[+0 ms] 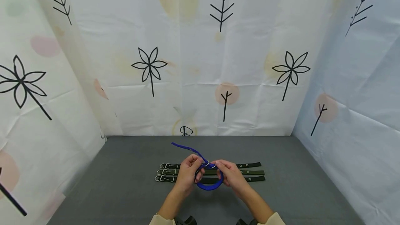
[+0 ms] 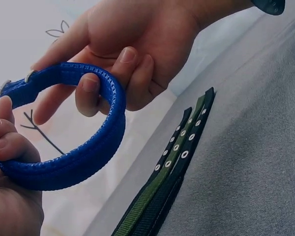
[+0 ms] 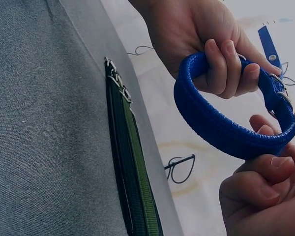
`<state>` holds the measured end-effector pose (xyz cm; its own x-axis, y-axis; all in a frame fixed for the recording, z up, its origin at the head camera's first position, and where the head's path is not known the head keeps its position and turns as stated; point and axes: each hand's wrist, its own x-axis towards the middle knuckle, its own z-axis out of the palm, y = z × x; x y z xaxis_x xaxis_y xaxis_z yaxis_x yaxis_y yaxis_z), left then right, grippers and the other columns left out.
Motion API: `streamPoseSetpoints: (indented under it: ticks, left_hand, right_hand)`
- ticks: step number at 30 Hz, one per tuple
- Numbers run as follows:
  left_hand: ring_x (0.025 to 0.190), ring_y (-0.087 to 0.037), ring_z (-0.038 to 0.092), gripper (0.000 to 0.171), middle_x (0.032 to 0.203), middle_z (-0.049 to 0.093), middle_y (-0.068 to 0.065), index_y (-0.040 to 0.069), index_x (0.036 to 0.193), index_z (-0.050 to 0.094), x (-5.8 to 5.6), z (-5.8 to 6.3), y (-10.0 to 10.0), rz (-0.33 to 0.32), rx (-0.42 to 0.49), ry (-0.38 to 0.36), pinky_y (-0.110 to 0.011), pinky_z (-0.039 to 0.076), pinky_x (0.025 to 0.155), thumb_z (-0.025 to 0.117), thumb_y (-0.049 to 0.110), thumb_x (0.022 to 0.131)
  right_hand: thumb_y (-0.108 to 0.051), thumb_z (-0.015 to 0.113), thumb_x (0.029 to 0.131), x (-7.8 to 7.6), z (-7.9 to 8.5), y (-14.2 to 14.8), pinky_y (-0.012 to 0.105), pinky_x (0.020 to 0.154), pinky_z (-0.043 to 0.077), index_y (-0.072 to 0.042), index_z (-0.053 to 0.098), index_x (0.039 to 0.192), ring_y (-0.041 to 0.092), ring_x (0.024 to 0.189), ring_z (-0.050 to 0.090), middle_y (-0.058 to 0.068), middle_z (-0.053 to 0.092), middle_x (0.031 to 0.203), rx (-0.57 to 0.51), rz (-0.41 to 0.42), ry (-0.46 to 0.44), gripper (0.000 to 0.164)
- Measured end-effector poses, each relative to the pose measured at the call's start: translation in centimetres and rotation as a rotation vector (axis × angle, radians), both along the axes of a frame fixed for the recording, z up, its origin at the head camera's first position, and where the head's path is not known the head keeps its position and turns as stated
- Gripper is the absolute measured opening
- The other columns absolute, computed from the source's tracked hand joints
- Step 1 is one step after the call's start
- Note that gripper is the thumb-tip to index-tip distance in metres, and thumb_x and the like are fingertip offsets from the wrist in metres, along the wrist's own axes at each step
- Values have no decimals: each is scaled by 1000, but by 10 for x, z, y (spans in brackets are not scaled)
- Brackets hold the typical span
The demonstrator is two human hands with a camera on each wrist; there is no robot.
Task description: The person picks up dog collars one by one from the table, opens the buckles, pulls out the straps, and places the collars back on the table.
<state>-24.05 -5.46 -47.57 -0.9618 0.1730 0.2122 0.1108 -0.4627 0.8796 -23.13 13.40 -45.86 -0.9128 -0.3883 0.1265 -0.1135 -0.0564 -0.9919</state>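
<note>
A blue padded dog collar [image 1: 210, 186] is held up in a closed loop above the table. Its free end [image 1: 185, 146] sticks out past the buckle toward the far left, with an eyelet visible in the right wrist view. My left hand [image 1: 187, 171] grips the collar's left side beside the metal buckle [image 3: 280, 87], several fingers curled through the loop. On the other side, my right hand [image 1: 230, 173] pinches the band near the metal rings, its thumb and fingers on the strap.
Behind and below the hands, three flat collars lie side by side on the grey table [image 1: 131, 186]: a dark one [image 1: 250, 165], a green one [image 1: 254, 172] and another dark one [image 1: 257, 178]. Their buckles point left, their eyelet ends right. Patterned white cloth [image 1: 193, 61] surrounds the table.
</note>
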Motion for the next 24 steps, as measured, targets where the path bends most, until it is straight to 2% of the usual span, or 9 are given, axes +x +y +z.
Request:
streamPoseSetpoints:
  ticks: [4,7,10,12,14,19,24]
  left_hand:
    - [38,-5,41,16,59,55,-1,7,87,51,1,1,0,6,40,-8,-17,32,37,62,15,96]
    - [39,-5,41,15,59,53,-1,8,87,51,1,2,-1,21,81,-24,-17,32,38,60,14,98]
    - [40,-5,41,15,60,52,-1,9,87,50,1,4,-2,49,130,-40,-18,32,39,58,13,99]
    - [40,-5,41,16,60,52,-1,9,87,48,0,5,-3,61,149,-51,-18,32,40,57,13,99]
    - [40,-5,41,16,60,52,-1,9,87,47,0,6,-3,67,153,-49,-18,32,40,57,13,99]
    - [41,-5,42,16,61,54,-2,9,88,47,1,6,-5,68,170,-44,-18,33,40,55,14,101]
    - [41,-5,42,16,62,54,-2,10,88,48,0,6,-7,85,221,-45,-17,34,41,55,16,101]
  right_hand:
    - [-26,49,103,1,1,0,19,42,27,2,65,96,6,44,31,0,50,67,1,-19,9,32]
    - [-26,51,103,2,1,2,19,43,27,9,57,86,5,44,32,1,51,67,-18,-12,12,39]
    - [-24,49,103,2,0,6,19,44,27,18,48,87,5,45,32,2,53,69,-62,22,15,46]
    - [-23,48,104,2,-2,9,19,45,28,17,45,85,5,46,34,2,54,71,-92,48,7,44]
    - [-21,47,104,2,-4,11,20,46,29,13,47,82,5,47,36,2,57,73,-126,73,0,40]
    - [-19,45,105,2,-10,14,26,49,26,-7,60,83,5,52,43,0,61,80,-218,111,3,29]
    - [-13,41,106,4,-16,14,22,53,33,-13,62,88,6,57,47,0,63,87,-325,150,0,28]
